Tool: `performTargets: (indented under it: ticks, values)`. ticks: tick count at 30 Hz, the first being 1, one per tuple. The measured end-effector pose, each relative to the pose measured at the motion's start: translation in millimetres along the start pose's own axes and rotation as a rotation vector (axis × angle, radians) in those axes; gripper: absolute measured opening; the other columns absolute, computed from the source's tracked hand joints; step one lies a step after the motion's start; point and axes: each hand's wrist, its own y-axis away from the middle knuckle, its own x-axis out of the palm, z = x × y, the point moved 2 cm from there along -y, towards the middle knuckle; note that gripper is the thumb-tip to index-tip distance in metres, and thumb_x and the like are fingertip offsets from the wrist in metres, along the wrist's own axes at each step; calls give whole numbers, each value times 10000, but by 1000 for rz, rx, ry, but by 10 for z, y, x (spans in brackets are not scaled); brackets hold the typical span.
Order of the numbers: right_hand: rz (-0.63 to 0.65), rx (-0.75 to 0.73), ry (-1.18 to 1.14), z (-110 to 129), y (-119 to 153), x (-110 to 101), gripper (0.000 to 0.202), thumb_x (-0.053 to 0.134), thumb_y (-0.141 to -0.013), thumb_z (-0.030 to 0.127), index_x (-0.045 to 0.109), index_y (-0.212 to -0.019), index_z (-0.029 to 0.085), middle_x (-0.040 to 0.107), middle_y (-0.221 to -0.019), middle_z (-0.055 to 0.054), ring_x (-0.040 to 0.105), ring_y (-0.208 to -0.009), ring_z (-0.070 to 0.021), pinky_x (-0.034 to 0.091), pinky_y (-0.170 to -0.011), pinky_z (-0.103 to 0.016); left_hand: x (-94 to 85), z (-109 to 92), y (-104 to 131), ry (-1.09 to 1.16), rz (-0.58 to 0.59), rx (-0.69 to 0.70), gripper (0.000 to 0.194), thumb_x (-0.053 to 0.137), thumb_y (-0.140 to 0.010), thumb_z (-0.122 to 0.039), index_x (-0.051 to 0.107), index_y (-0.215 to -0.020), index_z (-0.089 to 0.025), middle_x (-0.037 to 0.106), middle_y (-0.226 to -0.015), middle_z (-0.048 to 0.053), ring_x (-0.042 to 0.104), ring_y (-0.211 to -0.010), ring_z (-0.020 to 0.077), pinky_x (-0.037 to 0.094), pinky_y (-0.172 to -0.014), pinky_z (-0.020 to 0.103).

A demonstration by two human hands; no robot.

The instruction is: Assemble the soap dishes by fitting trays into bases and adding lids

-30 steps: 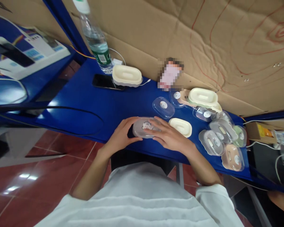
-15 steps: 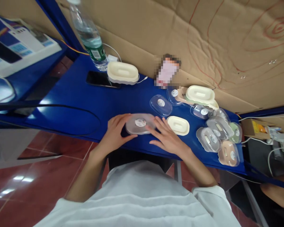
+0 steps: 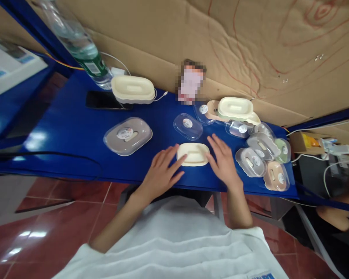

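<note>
A small cream oval dish [image 3: 192, 159] with a raised middle lies on the blue table between my two hands. My left hand [image 3: 159, 172] has its fingers apart at the dish's left end, the thumb side over its near edge. At the right end, my right hand [image 3: 224, 162] is spread, with its thumb close to the rim; I cannot tell if it touches. To the left lies a grey dish under a clear labelled lid [image 3: 142, 133]. Just behind the cream dish rests a loose clear lid [image 3: 189, 128] with a round sticker.
Several lidded dishes [image 3: 251, 162] crowd the table's right end. Cream dishes are stacked at the back right [image 3: 235, 108] and back left [image 3: 133, 91]. A water bottle [image 3: 90, 66] and a dark phone [image 3: 100, 100] stand or lie at the back left. Cardboard [image 3: 163, 46] walls the rear.
The lidded grey dish has left my hands and now lies further left. Both hands have gone to the cream dish, which has shifted left in view. The camera view has moved too.
</note>
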Motion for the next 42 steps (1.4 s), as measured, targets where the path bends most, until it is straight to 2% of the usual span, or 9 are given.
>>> performTargets:
  ticks: [3,7,12,20,25,32,37,40,42]
  values:
    - [-151,93,219,-242,-436,-215,587,449,-1114,379,396,-1681,238,392,-1749,-161,348,-1624,-353,288,-1290,-649,98,-90,-83,11,138,84,349,591,-1073,-300,686,-1410,-304,544,-1649,117,524,-1518,342,384,-1266,583]
    - [-243,218,423,-571,-852,-368,508,484,-1066,271,531,-1568,213,539,-1634,-175,437,-1538,-370,192,-1273,-728,2,66,-18,-6,83,36,254,563,-1084,-268,750,-1255,-286,689,-1472,104,604,-1430,325,480,-1163,541]
    - [-299,250,381,-687,-934,-376,338,456,-1076,236,731,-1273,223,749,-1298,-109,614,-1270,-300,285,-1251,-602,-85,220,144,12,24,-6,222,582,-1079,-280,743,-1233,-288,701,-1445,87,604,-1426,314,507,-1136,511]
    - [-339,129,234,-395,-428,-380,370,459,-1121,390,714,-1345,243,749,-1286,-108,652,-1247,-300,443,-1140,-519,-55,255,134,73,-13,-33,194,607,-1061,-268,749,-1191,-295,727,-1399,68,616,-1413,300,497,-1132,489]
    - [-251,27,66,-102,196,-78,303,547,-1111,344,754,-1324,283,774,-1245,-96,701,-1154,-279,502,-1039,-456,-61,259,131,58,-32,-19,182,606,-1069,-261,745,-1186,-276,732,-1392,75,622,-1409,292,501,-1127,471]
    - [-185,39,91,-249,432,183,303,566,-1118,357,751,-1332,248,786,-1199,-104,716,-1139,-280,514,-999,-446,-51,268,152,22,-98,48,146,652,-1042,-211,727,-1164,-237,737,-1360,93,637,-1380,294,516,-1125,464]
    - [-169,-56,90,-336,27,-153,398,559,-1122,401,651,-1471,234,704,-1453,-125,636,-1362,-296,483,-1138,-480,-46,250,171,-3,-172,0,140,693,-1006,-204,740,-1135,-233,607,-1527,152,532,-1505,354,476,-1198,544]
    - [-286,36,282,-498,-457,-387,456,523,-1134,337,572,-1557,174,567,-1620,-177,497,-1513,-345,349,-1247,-572,-49,260,175,-18,-199,-44,132,728,-992,-256,744,-1118,-220,417,-1697,185,352,-1623,428,413,-1235,632]
    - [-267,107,340,-645,-765,-467,475,567,-1113,307,558,-1566,162,550,-1630,-197,452,-1542,-392,251,-1268,-688,-41,278,173,1,-161,-49,153,730,-999,-297,733,-1130,-217,389,-1723,186,359,-1622,424,429,-1224,622]
